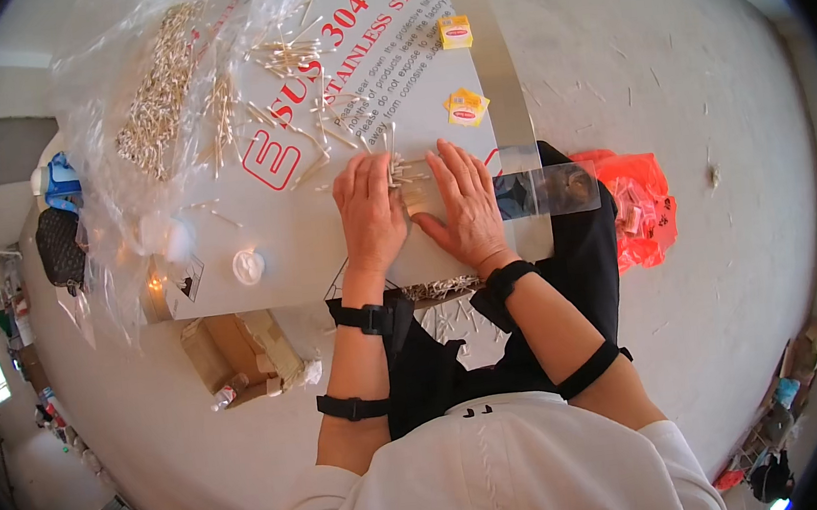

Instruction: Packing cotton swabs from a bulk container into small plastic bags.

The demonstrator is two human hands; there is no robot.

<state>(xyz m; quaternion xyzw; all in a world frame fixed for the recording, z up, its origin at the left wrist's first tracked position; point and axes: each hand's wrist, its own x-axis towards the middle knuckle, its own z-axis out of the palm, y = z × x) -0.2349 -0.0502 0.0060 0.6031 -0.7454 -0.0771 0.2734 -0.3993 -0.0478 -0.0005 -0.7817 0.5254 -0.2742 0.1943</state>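
A small bundle of cotton swabs [404, 170] lies on the film-covered table [210, 284], between my two hands. My left hand [371, 211] is closed beside the bundle, fingers bent and pressed together against the swabs; its thumb is hidden. On the bundle's other side, my right hand [466, 205] rests open and palm down, its fingers stretched out and its thumb pointing to the swabs. Clear plastic pieces [564, 188] lie right of my right hand. Loose cotton swabs [291, 55] are scattered beyond my left hand.
A large clear plastic bag [113, 200] with many swabs [157, 92] covers the table's left. Two small yellow packets [455, 32] [467, 108] lie at right, a white round lid [248, 266] at left. A cardboard box [226, 356] and red bag [655, 212] are below table level.
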